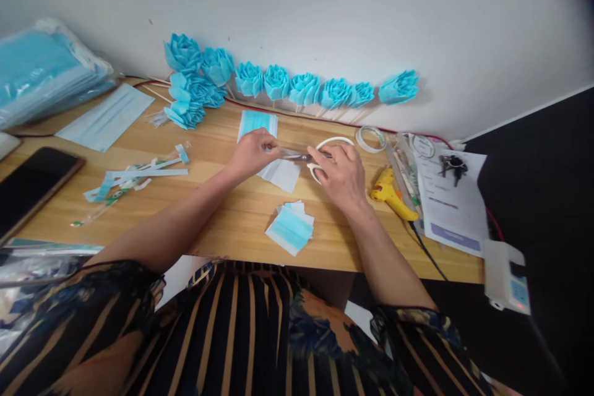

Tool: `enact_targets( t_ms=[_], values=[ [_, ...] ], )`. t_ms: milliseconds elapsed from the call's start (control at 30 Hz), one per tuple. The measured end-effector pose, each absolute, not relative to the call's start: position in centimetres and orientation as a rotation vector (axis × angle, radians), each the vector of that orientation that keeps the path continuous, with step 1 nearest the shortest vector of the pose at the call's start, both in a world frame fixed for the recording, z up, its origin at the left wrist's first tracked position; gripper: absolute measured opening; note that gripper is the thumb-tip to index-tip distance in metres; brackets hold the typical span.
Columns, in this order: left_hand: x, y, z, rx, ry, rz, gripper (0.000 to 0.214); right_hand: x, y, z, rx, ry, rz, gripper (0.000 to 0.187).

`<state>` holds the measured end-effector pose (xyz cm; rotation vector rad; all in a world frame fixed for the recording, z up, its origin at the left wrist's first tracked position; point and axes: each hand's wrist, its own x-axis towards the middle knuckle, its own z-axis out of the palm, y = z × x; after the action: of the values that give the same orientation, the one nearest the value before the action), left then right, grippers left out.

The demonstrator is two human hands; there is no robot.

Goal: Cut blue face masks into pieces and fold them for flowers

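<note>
My right hand (342,173) is closed round the white loop handles of a pair of scissors (304,158), whose metal blades point left. At the blade tips, my left hand (255,151) has its thumb and fingers pinched together. What lies between those fingers is too small to make out. Beneath the hands are a blue pleated sheet of mask fabric (258,120) and a pale piece of the same fabric (284,176). Closer to the table's front edge sits a small loose stack of cut blue-and-white pieces (291,228).
Several blue fabric flowers (304,89) on sticks line the wall. A tape roll (370,139), a yellow glue gun (388,192) and a paper with keys (453,167) are at right. At left lie cut strips (148,173), a phone (34,185) and bagged masks (41,74).
</note>
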<state>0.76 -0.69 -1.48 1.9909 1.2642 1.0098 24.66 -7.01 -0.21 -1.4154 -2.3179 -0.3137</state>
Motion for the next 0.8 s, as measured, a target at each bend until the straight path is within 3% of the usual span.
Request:
enact_targets(
  t_ms=[800],
  values=[
    [1.3,-1.7,-0.5,2.204,1.483,0.918,0.019,24.1,-7.1,-0.6,-1.329,-2.279,-0.462,0.04]
  ],
)
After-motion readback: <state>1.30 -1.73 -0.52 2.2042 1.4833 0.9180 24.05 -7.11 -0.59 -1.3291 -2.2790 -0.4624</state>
